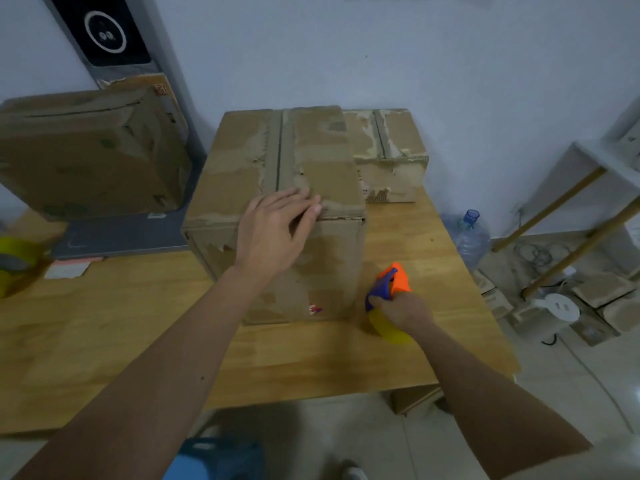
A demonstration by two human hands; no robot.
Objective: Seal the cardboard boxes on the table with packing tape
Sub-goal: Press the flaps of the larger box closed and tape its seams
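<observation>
A tall cardboard box (242, 161) with closed flaps and a worn centre seam stands mid-table. My left hand (277, 230) lies flat with straight fingers on its top near edge, over the seam. My right hand (398, 310) grips a tape dispenser (391, 289) with an orange and blue body and a yellowish tape roll, resting on the table just right of the box. A smaller cardboard box (391, 157) stands behind the tall one at the right. A third box (86, 150) sits tilted at the left.
The wooden table (138, 323) carries a yellow tape roll (14, 261) at its left edge and a grey flat slab (117, 237) under the left box. On the floor to the right are a water bottle (471, 237), a white shelf frame, cables and cardboard scraps.
</observation>
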